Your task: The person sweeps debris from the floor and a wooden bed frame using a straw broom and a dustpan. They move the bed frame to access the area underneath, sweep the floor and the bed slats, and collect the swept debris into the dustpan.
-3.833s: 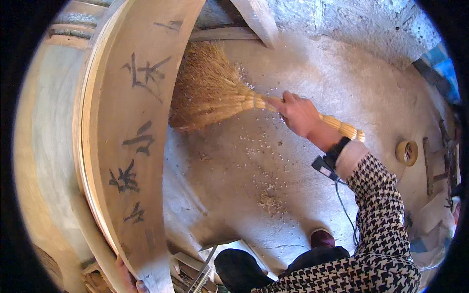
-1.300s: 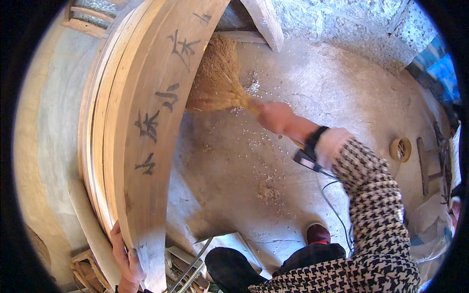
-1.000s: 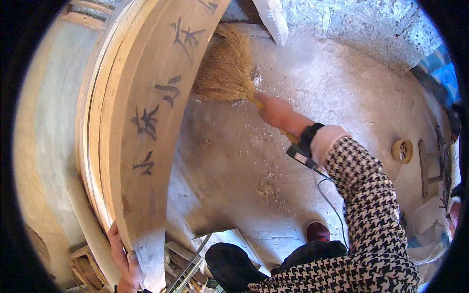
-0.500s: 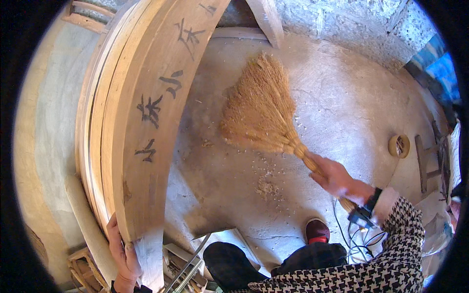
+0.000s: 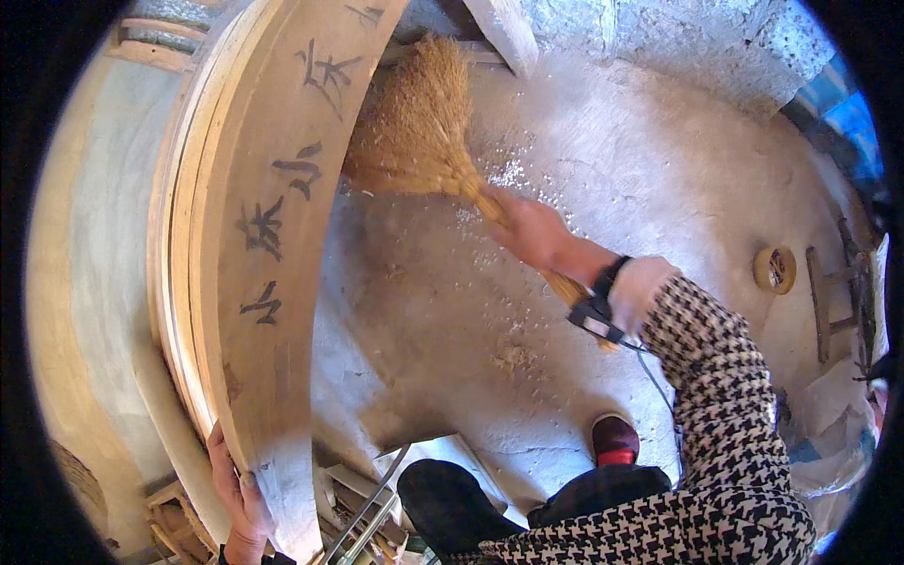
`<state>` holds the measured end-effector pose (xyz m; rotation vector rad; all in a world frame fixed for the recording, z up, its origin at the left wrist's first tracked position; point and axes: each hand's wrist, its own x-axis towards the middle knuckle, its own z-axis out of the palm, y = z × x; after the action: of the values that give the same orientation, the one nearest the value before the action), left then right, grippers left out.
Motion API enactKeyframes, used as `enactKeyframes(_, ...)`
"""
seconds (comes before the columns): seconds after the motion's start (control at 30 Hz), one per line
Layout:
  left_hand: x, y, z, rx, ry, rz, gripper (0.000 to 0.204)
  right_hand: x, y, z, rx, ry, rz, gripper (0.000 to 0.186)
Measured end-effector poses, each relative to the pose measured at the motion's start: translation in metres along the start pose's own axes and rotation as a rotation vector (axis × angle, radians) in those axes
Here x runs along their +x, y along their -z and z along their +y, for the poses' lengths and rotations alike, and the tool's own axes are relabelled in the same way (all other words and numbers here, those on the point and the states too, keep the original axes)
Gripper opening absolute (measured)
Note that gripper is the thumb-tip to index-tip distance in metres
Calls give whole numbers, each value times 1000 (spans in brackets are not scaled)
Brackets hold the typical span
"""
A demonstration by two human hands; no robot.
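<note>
My right hand (image 5: 532, 231) is closed on the straw handle of a broom. The broom's wide bristle head (image 5: 410, 118) lies against the floor beside the tall stack of long wooden boards (image 5: 264, 377), close to white bits (image 5: 508, 174) scattered on the concrete. A black device with a cable (image 5: 593, 320) is strapped at my right wrist. At the lower left, my left hand (image 5: 243, 504) grips the edge of the boards, which have dark painted marks on their face.
A rough wall (image 5: 678, 47) and a leaning plank (image 5: 499, 28) bound the far side. On the right are a tape roll (image 5: 786, 270), a small wooden frame (image 5: 817, 311), blue sheeting (image 5: 838, 113) and plastic bags (image 5: 829, 433). Scraps and strips (image 5: 367, 508) lie near my legs.
The broom and my right hand have swung up and leftward from half a second ago, bringing the bristles back against the boards. My left hand stays on the board edge.
</note>
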<state>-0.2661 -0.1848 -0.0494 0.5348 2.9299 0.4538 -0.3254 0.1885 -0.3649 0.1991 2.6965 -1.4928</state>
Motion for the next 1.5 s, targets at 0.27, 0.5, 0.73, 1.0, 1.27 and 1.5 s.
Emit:
enactKeyframes(0.27, -1, 4, -5, -69, 23, -58, 72, 15, -33, -1, 61, -260, 12, 57)
enactKeyframes(0.5, 1, 9, -6, 21, -86, -131, 65, -58, -40, -34, 203, -409, 51, 55)
enactKeyframes(0.73, 3, 4, -5, -9, -158, -84, 60, -130, -29, -81, 203, -586, 8, 56)
enactKeyframes(1.0, -3, -1, -13, -40, -213, -53, 60, -224, -10, -119, 204, -668, -9, 56)
enactKeyframes(1.27, 2, 2, -7, 17, -298, -67, 61, -295, 27, -171, 21, -676, -133, 62)
enactKeyframes(1.5, 2, 3, -2, 20, -216, -162, 66, -265, -1, -166, 3, -478, -221, 56)
